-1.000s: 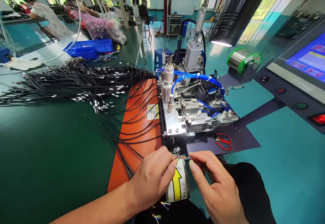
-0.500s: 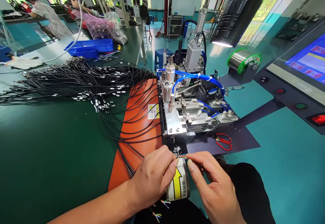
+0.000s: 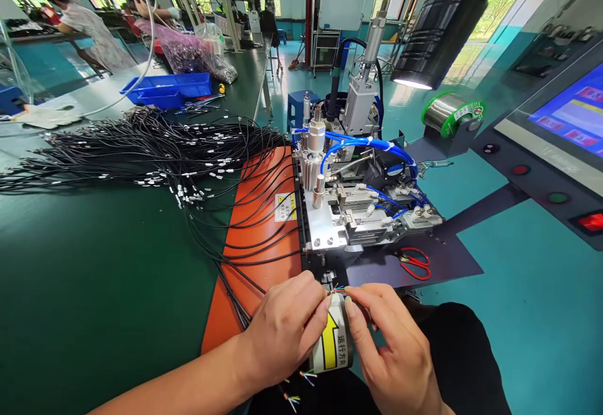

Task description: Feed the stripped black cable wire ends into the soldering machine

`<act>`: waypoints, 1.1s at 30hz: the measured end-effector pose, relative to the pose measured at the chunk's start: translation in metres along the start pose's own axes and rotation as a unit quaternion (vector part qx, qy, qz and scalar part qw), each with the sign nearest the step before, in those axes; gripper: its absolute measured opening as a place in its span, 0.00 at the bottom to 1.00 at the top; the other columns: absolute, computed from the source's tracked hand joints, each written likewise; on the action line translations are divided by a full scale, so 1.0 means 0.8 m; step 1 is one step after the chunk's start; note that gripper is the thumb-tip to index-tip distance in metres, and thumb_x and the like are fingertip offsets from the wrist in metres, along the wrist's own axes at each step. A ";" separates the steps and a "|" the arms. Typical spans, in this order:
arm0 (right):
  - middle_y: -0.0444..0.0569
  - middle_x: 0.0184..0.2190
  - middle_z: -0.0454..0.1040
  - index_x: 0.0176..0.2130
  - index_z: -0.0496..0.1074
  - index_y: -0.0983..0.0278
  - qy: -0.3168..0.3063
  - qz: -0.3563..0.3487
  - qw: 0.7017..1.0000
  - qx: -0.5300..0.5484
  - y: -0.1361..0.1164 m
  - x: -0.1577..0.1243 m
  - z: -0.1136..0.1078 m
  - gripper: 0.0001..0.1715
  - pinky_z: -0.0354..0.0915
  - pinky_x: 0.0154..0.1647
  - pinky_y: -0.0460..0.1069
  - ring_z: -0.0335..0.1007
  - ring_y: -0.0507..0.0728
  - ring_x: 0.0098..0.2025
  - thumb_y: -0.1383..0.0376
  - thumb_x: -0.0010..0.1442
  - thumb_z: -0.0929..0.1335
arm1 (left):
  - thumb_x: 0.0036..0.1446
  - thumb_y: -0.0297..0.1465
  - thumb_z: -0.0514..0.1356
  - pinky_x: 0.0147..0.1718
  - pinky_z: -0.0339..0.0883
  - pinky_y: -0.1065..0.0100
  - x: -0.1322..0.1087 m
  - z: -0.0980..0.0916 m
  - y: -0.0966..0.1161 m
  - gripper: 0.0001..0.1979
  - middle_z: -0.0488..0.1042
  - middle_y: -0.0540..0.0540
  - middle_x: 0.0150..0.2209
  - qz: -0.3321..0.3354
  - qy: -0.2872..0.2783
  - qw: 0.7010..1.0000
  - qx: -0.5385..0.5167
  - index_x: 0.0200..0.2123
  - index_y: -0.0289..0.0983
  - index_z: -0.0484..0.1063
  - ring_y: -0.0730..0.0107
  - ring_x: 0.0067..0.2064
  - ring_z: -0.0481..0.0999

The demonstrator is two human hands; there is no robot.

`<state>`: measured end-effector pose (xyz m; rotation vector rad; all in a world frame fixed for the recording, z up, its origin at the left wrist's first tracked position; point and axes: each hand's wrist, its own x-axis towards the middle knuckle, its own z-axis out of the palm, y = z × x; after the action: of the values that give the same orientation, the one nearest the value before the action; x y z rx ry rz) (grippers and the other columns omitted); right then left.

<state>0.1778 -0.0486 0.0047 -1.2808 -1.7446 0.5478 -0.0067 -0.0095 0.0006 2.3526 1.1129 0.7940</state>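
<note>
Multicoloured wires point(image 3: 338, 289) are pinched at their base by the left hand point(image 3: 291, 321), long axis running rightward from that grip to the adjacent right hand point(image 3: 393, 346), whose closure on their free ends cannot be determined.

Black characters 运行方向 point(image 3: 342, 352) (beside a yellow arrow point(image 3: 328, 347)) on a curved part's white label point(image 3: 335, 307).
</note>
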 end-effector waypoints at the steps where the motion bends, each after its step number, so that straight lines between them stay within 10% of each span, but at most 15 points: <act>1: 0.53 0.39 0.72 0.48 0.74 0.65 0.002 0.001 1.000 0.004 -0.001 0.001 0.000 0.12 0.70 0.40 0.51 0.72 0.57 0.40 0.72 0.68 0.64 | 0.70 0.28 0.49 0.29 0.58 0.67 0.000 0.000 0.000 0.12 0.63 0.48 0.29 0.000 -0.001 1.000 0.001 0.32 0.36 0.65 0.68 0.31 0.63; 13: 0.44 0.30 0.72 0.34 0.74 0.61 0.019 0.121 0.991 0.055 -0.003 0.010 0.012 0.08 0.66 0.28 0.46 0.69 0.52 0.29 0.64 0.67 0.67 | 0.70 0.28 0.49 0.30 0.58 0.66 -0.001 0.002 -0.002 0.13 0.64 0.48 0.29 0.000 -0.003 1.000 0.005 0.31 0.36 0.64 0.68 0.31 0.64; 22: 0.47 0.32 0.70 0.38 0.71 0.63 0.051 0.015 0.997 0.057 -0.005 0.001 0.035 0.08 0.64 0.33 0.47 0.68 0.53 0.32 0.71 0.68 0.63 | 0.70 0.27 0.50 0.31 0.60 0.67 -0.001 0.001 -0.003 0.11 0.66 0.47 0.31 -0.009 0.010 0.999 -0.037 0.35 0.35 0.68 0.67 0.33 0.65; 33: 0.42 0.26 0.67 0.38 0.75 0.63 -0.051 0.353 0.883 0.304 0.018 0.022 0.007 0.20 0.54 0.24 0.44 0.57 0.49 0.26 0.49 0.64 0.69 | 0.70 0.27 0.50 0.31 0.59 0.68 0.000 0.000 -0.001 0.11 0.65 0.48 0.31 -0.013 0.011 0.999 -0.046 0.34 0.35 0.67 0.68 0.33 0.65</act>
<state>0.1793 -0.0258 -0.0024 -1.3937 -0.9816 1.4692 -0.0074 -0.0090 -0.0003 2.2544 1.0892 0.8458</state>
